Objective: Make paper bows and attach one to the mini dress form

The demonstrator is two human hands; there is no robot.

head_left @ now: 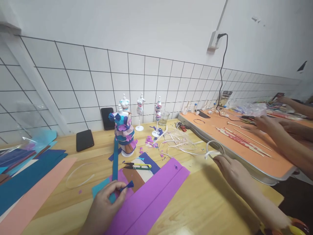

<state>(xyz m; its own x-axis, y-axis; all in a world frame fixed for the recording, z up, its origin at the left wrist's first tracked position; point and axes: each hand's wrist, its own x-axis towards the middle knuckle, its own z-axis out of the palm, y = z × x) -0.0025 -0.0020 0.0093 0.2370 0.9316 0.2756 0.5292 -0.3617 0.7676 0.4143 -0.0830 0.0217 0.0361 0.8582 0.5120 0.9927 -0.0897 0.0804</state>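
My left hand (104, 207) is at the near edge of the wooden table (212, 202). It pinches a small dark blue paper bow (127, 186) together with a teal paper strip (115, 161) that rises toward a dressed mini mannequin (124, 133). My right hand (231, 171) reaches out to the right and grips a loop of clear tape (214, 149) near the orange board's edge. A purple paper sheet (156, 192) lies between my hands, and yellow-handled snips (138, 166) rest just beyond it.
Three small white mannequins (140, 111) stand by the tiled wall with a glass (163, 118). Two phones (84, 140) lie at the back left. Teal, blue and pink sheets (29, 186) cover the left. Another person's hands (265, 124) work on the orange board (244, 153) with sticks.
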